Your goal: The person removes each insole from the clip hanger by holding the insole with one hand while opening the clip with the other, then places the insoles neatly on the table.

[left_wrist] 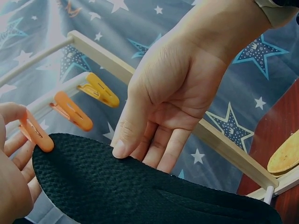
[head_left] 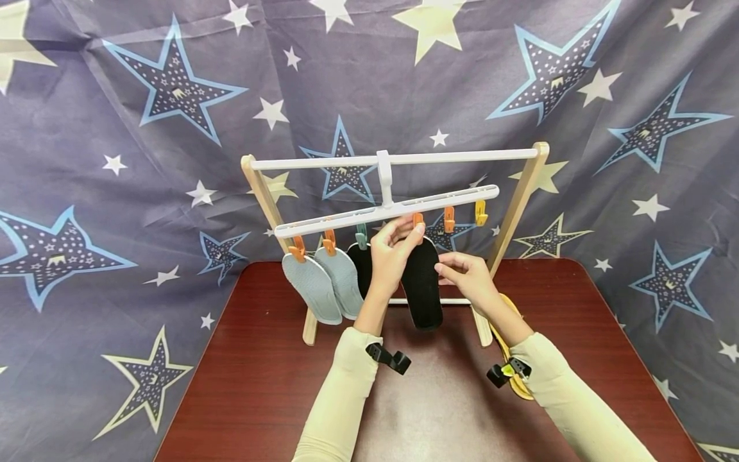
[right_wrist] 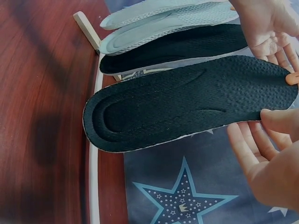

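A black insole (head_left: 422, 292) hangs by its toe end from an orange clip (left_wrist: 36, 132) on the white hanger (head_left: 337, 221). My left hand (head_left: 388, 256) pinches that clip between thumb and fingers. With thumb and fingertips, my right hand (head_left: 475, 280) pinches the insole's side edge. A second black insole (right_wrist: 173, 49) hangs from a teal clip (head_left: 361, 237), partly hidden behind my left hand. Two light grey insoles (head_left: 312, 289) hang at the hanger's left end from orange clips (head_left: 329, 242).
A wooden rack (head_left: 514, 208) with a white top bar (head_left: 462, 156) holds the tilted hanger. An orange clip (head_left: 449, 219) and a yellow clip (head_left: 481, 213) hang unloaded at right. Yellow insoles (left_wrist: 286, 154) lie on the red-brown table (head_left: 248, 385), partly behind my right forearm.
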`<state>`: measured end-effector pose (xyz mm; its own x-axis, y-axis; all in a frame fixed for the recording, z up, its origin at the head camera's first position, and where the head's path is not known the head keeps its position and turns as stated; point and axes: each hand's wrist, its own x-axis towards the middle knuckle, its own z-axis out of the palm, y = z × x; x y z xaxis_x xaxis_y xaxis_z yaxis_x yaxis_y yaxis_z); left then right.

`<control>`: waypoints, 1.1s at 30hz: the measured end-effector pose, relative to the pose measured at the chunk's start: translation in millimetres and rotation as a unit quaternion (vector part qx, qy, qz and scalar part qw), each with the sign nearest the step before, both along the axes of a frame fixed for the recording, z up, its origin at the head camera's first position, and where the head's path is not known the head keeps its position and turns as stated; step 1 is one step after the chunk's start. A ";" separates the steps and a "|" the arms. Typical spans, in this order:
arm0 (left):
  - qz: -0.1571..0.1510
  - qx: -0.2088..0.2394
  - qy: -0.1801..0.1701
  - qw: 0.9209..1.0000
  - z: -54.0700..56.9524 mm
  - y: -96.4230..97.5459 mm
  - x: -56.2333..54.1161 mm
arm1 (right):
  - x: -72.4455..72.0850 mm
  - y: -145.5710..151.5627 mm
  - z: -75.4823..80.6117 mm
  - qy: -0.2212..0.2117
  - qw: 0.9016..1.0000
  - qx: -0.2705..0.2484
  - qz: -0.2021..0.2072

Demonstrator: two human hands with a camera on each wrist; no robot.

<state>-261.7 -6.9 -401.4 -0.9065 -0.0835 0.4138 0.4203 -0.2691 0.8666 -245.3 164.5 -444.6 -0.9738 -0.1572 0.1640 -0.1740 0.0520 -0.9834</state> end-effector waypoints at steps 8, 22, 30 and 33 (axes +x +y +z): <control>0.005 -0.009 0.004 1.000 -0.9 0.1 -0.7 | -0.9 -1.0 0.4 0.002 1.000 0.002 -0.003; 0.006 -0.024 0.021 0.999 -2.5 -1.1 -0.3 | -2.3 -2.7 -2.7 -0.001 1.000 0.004 -0.002; 0.013 -0.032 0.021 0.999 -3.6 -1.8 -0.7 | -1.1 -2.8 -3.2 -0.001 1.000 0.004 0.002; 0.013 -0.030 0.023 0.999 -4.2 -2.0 -1.1 | -0.1 -3.1 -2.3 -0.004 1.000 0.005 0.002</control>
<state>-262.8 -8.9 -405.6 -0.8842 -0.0806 0.4601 0.4664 -0.2050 0.8605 -245.4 161.4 -446.9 -0.9743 -0.1627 0.1557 -0.1673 0.0602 -0.9841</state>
